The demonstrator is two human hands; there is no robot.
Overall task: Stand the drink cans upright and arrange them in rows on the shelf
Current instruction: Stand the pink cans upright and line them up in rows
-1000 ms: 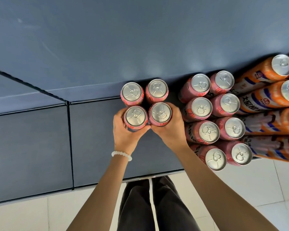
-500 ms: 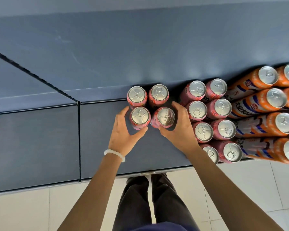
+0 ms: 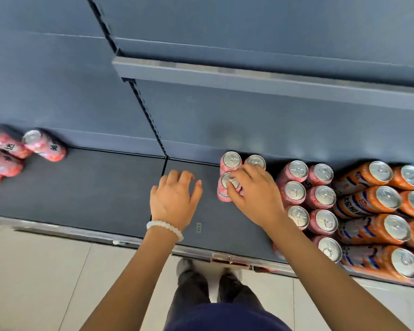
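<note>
Pink aluminium drink cans, new cluster [image 3: 230, 163]: upright at the back of the dark grey metal shelf [image 3: 93, 187], just left of the finished pink rows [image 3: 308, 194]. Nearest us, our left hand [image 3: 175, 199] has come off the cluster and hovers released, fingers spread; our right hand [image 3: 253, 194] still rests fingertips on the front cans. Farther left, several pink cans [image 3: 43, 146] lie on their sides; we judge them next.
</note>
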